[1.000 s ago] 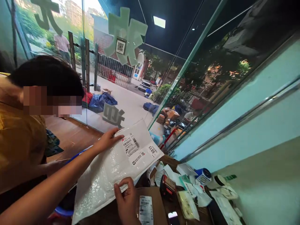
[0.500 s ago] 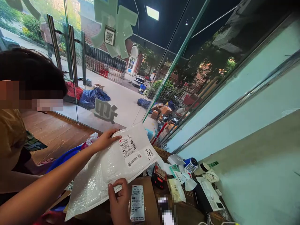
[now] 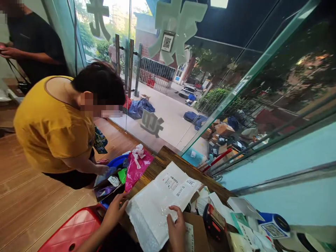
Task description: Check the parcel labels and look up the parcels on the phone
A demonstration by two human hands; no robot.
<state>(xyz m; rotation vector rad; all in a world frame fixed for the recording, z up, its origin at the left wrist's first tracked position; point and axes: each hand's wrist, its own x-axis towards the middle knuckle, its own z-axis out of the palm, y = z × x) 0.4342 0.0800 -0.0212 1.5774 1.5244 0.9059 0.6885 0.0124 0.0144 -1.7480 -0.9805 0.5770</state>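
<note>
A white bubble mailer (image 3: pixel 149 199) lies on the dark wooden table, its printed label facing up near the far end. My right hand (image 3: pixel 177 229) is at its right edge, index finger and thumb pinched on the mailer over a brown cardboard box. My left hand (image 3: pixel 114 211) is beside the mailer's left edge, off its surface, with fingers stretched out and apart. A brown box (image 3: pixel 198 224) with a white label is partly covered by the mailer and my right hand.
A black-and-red device (image 3: pixel 214 222), papers and a blue roll-shaped item (image 3: pixel 274 225) crowd the table's right side. A red stool (image 3: pixel 73 229) stands at lower left. A person in yellow (image 3: pixel 57 122) reaches into a filled bin (image 3: pixel 115 162). Glass panels stand behind.
The mailer has gone from being held tilted up to lying on the table. My left hand has let go of its upper edge and moved down left. The view has swung left.
</note>
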